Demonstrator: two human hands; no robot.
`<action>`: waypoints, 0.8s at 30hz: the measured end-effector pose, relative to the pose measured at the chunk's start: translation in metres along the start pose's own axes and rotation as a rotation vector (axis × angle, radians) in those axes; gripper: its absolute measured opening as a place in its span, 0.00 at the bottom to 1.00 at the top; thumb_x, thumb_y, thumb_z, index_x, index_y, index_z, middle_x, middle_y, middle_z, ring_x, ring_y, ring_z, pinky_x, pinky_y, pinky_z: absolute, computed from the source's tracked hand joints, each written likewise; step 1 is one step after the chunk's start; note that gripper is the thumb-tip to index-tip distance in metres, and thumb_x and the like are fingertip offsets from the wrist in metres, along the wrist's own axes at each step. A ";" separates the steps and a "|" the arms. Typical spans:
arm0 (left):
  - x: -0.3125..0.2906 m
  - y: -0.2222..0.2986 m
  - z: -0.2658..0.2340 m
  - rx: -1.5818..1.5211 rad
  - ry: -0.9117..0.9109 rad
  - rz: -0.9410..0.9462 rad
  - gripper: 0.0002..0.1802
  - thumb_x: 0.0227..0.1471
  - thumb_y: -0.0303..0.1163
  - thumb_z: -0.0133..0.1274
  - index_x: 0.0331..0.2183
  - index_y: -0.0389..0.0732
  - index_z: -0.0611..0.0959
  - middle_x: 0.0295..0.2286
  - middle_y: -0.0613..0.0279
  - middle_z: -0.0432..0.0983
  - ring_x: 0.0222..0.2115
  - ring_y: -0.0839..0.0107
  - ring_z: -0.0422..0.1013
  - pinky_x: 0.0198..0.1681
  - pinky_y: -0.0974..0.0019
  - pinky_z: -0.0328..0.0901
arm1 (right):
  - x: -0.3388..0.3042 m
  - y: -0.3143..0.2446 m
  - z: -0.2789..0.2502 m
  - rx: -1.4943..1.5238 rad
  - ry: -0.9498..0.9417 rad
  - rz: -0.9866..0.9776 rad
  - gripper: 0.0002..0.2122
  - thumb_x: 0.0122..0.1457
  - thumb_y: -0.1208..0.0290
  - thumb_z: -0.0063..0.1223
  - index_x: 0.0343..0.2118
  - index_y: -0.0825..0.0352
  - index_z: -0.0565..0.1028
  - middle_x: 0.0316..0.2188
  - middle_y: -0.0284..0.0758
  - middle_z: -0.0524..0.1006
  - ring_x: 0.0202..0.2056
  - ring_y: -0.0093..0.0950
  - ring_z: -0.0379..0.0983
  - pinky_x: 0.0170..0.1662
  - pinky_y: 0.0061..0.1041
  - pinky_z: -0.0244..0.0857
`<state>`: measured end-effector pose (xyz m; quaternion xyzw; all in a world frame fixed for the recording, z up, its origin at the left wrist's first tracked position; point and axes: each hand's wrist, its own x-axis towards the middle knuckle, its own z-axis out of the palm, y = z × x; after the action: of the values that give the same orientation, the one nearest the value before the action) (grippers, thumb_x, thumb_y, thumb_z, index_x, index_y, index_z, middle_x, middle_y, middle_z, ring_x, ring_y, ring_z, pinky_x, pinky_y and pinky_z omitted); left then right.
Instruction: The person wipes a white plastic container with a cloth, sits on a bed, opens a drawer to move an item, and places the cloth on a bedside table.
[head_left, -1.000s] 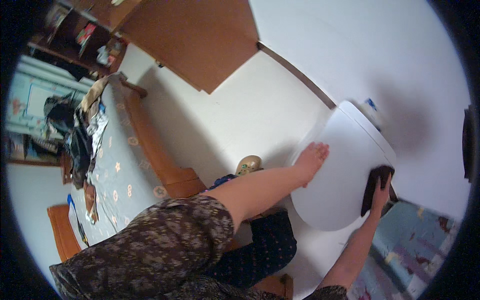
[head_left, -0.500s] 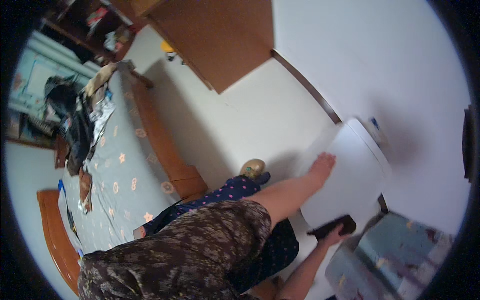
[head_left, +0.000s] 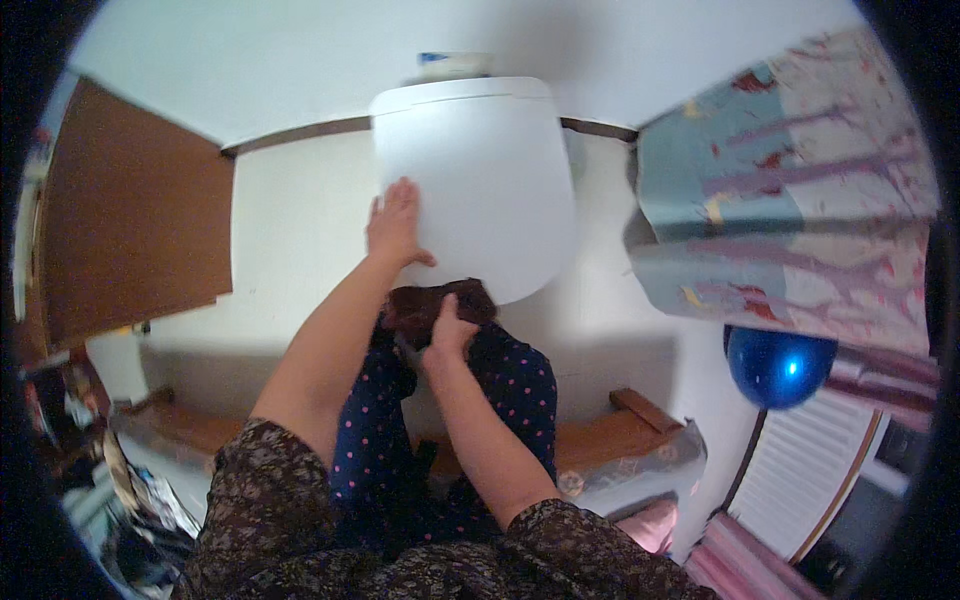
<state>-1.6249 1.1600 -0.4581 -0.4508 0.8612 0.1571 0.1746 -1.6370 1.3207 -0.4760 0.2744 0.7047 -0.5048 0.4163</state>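
In front of my legs stands a white piece with a smooth flat top [head_left: 485, 185], rounded corners and a seam along its wall-side edge. My left hand [head_left: 396, 228] rests at its left edge, open, fingers stretched toward the wall and thumb out to the side. At the near edge my right hand [head_left: 452, 332] is closed on a dark brown cloth [head_left: 415, 306]. The cloth hangs between the near edge and my knees; its lower part is hard to make out.
A small white-and-blue pack [head_left: 455, 66] lies behind the top by the wall. A brown wooden cabinet [head_left: 140, 210] stands left. To the right hang a patterned curtain [head_left: 790, 190] and a blue balloon [head_left: 780, 366]. The wooden bed frame [head_left: 590, 450] is behind my legs.
My view has swung round, so the white top now lies straight ahead. The left hand stays on it, now at its left edge; the right hand still holds the brown cloth.
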 end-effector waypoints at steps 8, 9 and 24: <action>-0.032 -0.007 0.078 -1.028 -0.121 -0.437 0.55 0.44 0.57 0.57 0.59 0.31 0.51 0.60 0.41 0.44 0.61 0.50 0.45 0.61 0.51 0.45 | -0.022 -0.023 -0.065 0.206 -0.421 0.089 0.25 0.56 0.64 0.56 0.53 0.67 0.62 0.49 0.36 0.69 0.49 0.33 0.66 0.51 0.34 0.63; -0.033 -0.004 0.084 -1.471 -0.468 -0.541 0.52 0.46 0.58 0.54 0.60 0.34 0.53 0.59 0.42 0.49 0.59 0.48 0.49 0.59 0.50 0.50 | -0.027 -0.030 -0.079 0.215 -0.475 0.096 0.24 0.57 0.64 0.56 0.53 0.67 0.63 0.48 0.35 0.68 0.49 0.32 0.66 0.50 0.35 0.64; -0.079 0.034 -0.041 -1.601 -0.139 -0.731 0.26 0.48 0.47 0.51 0.46 0.42 0.71 0.47 0.56 0.65 0.46 0.61 0.64 0.49 0.53 0.58 | -0.035 -0.137 -0.224 0.554 -0.300 -0.239 0.25 0.58 0.60 0.53 0.55 0.64 0.60 0.50 0.39 0.69 0.48 0.38 0.68 0.50 0.39 0.65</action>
<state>-1.6178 1.2178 -0.3831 -0.6742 0.2820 0.6749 -0.1023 -1.7991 1.4854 -0.3470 0.2153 0.4985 -0.7572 0.3630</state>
